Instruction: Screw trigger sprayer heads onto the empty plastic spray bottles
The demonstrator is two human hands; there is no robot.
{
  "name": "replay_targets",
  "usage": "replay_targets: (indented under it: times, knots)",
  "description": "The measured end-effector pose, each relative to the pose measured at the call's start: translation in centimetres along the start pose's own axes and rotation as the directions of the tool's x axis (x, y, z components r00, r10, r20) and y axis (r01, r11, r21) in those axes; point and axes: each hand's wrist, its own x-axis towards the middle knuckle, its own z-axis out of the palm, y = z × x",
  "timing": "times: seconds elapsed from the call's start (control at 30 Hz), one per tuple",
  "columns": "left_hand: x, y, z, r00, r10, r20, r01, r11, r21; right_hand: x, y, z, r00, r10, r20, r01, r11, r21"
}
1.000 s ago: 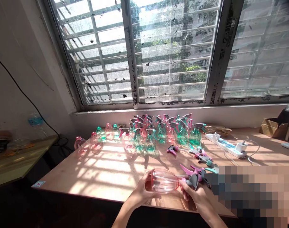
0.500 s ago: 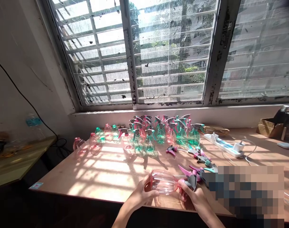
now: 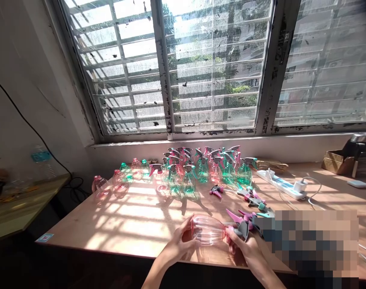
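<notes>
A clear pink spray bottle (image 3: 208, 230) lies sideways in front of me, its base to the left and its neck to the right. My left hand (image 3: 184, 240) is closed around the base end. At the neck, my right hand (image 3: 238, 243) grips a grey and pink spray trigger head (image 3: 242, 230), which sits against the bottle's mouth; whether it is fully on is hidden by the fingers. Just beyond my right hand lie loose pink trigger heads (image 3: 247, 216). More loose heads (image 3: 251, 196) in pink, grey and teal lie farther back.
Several bottles with trigger heads (image 3: 189, 180) stand along the back of the table (image 3: 135, 228). Bottles without heads, such as a pink one (image 3: 120, 184), stand to the left. A white power strip (image 3: 281, 185) and a cardboard box (image 3: 338, 163) lie right. A blurred patch covers the lower right.
My view has shifted very slightly. Both hands keep their hold on the bottle and the trigger head, with almost no visible movement.
</notes>
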Motion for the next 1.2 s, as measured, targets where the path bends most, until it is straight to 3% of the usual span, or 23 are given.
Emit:
replay_targets:
  times: [0.3, 0.57, 1.03, 1.2]
  knots:
    - [0.0, -0.7, -0.5, 0.999, -0.009, 0.048, 0.010, 1.000, -0.015, -0.3, -0.1, 0.3, 0.999, -0.004, -0.045, 0.005, 0.999, 0.036]
    - [-0.3, 0.2, -0.2, 0.996, 0.003, 0.087, -0.002, 1.000, -0.011, -0.6, -0.7, 0.6, 0.996, 0.004, -0.086, 0.002, 0.998, 0.067]
    - [-0.1, -0.3, 0.3, 1.000, -0.015, 0.022, 0.014, 0.998, 0.059, -0.7, -0.9, 0.7, 0.995, 0.009, -0.096, -0.002, 0.998, 0.066]
    - [-0.2, 0.2, 0.4, 0.998, -0.019, 0.066, 0.017, 0.999, 0.038, -0.6, -0.8, 0.6, 0.992, 0.034, -0.121, -0.023, 0.995, 0.095]
